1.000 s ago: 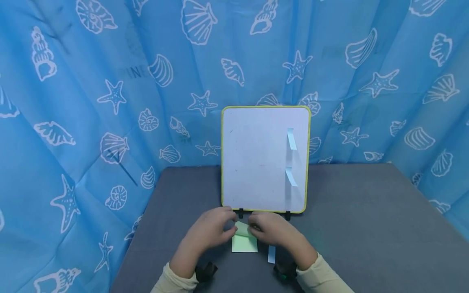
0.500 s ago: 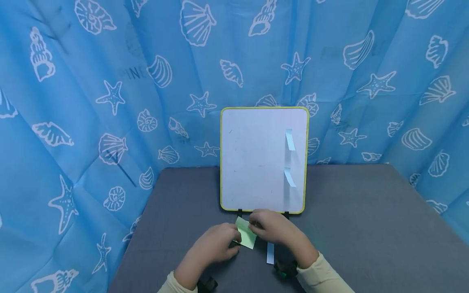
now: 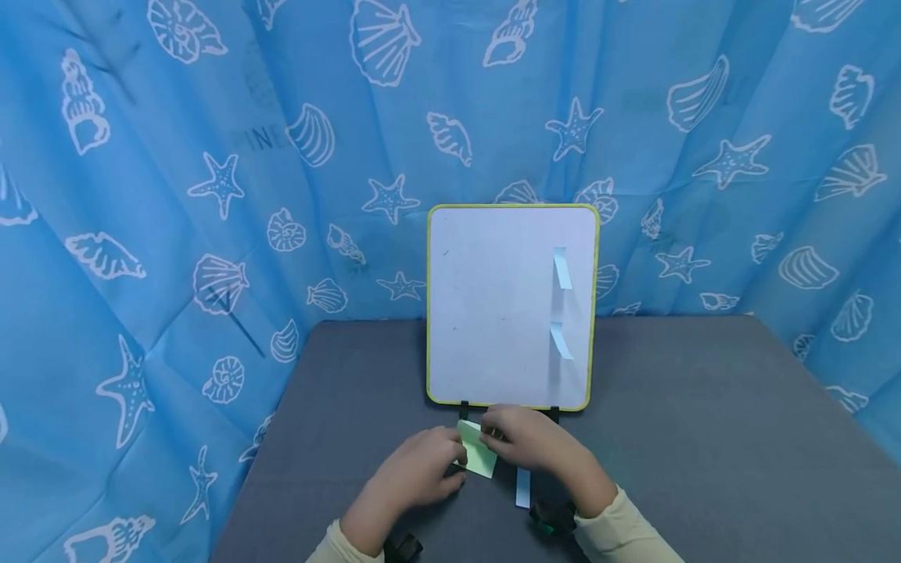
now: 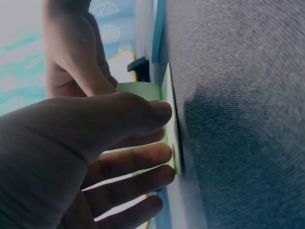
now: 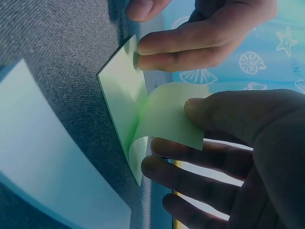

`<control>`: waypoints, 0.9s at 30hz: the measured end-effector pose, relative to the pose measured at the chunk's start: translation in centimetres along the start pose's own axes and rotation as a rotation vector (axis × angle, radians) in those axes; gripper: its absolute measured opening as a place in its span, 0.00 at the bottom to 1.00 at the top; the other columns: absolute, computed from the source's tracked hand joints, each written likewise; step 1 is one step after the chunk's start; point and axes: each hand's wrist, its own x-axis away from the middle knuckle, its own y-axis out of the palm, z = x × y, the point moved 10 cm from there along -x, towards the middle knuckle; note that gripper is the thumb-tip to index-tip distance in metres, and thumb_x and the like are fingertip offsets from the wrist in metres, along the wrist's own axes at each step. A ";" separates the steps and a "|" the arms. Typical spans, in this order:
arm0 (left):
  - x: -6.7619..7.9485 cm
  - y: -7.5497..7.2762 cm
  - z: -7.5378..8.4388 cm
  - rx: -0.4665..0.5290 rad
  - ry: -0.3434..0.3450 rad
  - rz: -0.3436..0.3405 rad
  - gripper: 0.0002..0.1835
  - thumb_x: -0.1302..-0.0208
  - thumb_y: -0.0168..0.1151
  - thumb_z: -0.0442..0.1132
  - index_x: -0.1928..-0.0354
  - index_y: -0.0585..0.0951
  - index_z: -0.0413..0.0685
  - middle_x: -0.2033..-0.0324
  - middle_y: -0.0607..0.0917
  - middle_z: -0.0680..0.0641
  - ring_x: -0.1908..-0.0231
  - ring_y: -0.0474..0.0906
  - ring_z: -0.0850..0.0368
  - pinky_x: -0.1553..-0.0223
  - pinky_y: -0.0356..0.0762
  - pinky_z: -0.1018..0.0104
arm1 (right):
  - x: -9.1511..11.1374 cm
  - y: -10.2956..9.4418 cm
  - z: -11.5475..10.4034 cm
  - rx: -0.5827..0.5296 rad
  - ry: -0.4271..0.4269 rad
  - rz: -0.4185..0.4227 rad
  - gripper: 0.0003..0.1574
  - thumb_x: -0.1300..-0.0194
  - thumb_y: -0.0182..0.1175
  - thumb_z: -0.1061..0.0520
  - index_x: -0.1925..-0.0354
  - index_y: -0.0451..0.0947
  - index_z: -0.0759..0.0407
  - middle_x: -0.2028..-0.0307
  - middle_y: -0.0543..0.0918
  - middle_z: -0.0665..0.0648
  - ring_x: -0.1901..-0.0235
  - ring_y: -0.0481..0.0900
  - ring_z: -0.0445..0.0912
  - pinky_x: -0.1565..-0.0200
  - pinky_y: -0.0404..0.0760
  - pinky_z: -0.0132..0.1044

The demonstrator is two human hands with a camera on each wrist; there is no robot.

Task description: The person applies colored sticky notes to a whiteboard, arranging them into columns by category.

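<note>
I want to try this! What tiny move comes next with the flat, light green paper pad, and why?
Probably, the right hand should gently pull the curled, light green paper sheet upward: it pinches that sheet, whose lower part meets the flat, light green paper pad, and the left hand touches the pad.

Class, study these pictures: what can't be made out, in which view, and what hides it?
Head view: part of the green pad's left edge, behind the left hand.
Head view: the blue strip's far end, behind the right hand.
Head view: marks on the whiteboard, too small to identify.
Right wrist view: part of the curled sheet, under the right hand's thumb.
</note>
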 end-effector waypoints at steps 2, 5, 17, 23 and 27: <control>-0.1 0.2 0.0 -0.008 -0.002 -0.006 0.04 0.32 0.75 0.45 0.59 0.90 0.56 0.59 0.85 0.59 0.65 0.73 0.69 0.63 0.76 0.70 | 0.0 0.0 0.1 -0.004 0.002 -0.003 0.06 0.23 0.63 0.56 0.61 0.85 0.51 0.67 0.81 0.43 0.71 0.72 0.33 0.67 0.76 0.33; -0.1 0.5 -0.1 -0.029 -0.011 -0.012 0.05 0.31 0.74 0.45 0.57 0.91 0.57 0.58 0.85 0.59 0.65 0.73 0.68 0.62 0.77 0.70 | -0.1 0.2 0.2 -0.010 0.004 -0.009 0.06 0.23 0.63 0.55 0.60 0.85 0.51 0.67 0.82 0.43 0.71 0.73 0.33 0.67 0.76 0.33; -0.3 0.9 -0.3 -0.067 0.002 0.024 0.04 0.31 0.73 0.43 0.57 0.92 0.59 0.58 0.84 0.58 0.65 0.71 0.68 0.63 0.76 0.72 | -0.2 0.0 0.9 -0.020 0.004 0.010 0.07 0.22 0.62 0.55 0.61 0.85 0.51 0.67 0.80 0.43 0.72 0.71 0.35 0.67 0.74 0.33; -0.4 0.8 -0.5 -0.029 -0.010 0.054 0.05 0.28 0.69 0.39 0.57 0.92 0.57 0.61 0.83 0.59 0.67 0.70 0.68 0.64 0.75 0.73 | -0.2 -0.2 1.3 -0.034 0.010 0.013 0.07 0.22 0.62 0.56 0.60 0.85 0.52 0.67 0.80 0.43 0.71 0.71 0.35 0.67 0.74 0.32; -0.4 0.8 -0.7 -0.013 -0.018 0.064 0.06 0.27 0.69 0.39 0.56 0.92 0.57 0.62 0.83 0.59 0.67 0.71 0.68 0.64 0.75 0.73 | -0.2 -0.4 1.5 -0.035 0.017 0.016 0.07 0.23 0.62 0.56 0.61 0.85 0.52 0.67 0.79 0.43 0.72 0.71 0.35 0.67 0.74 0.33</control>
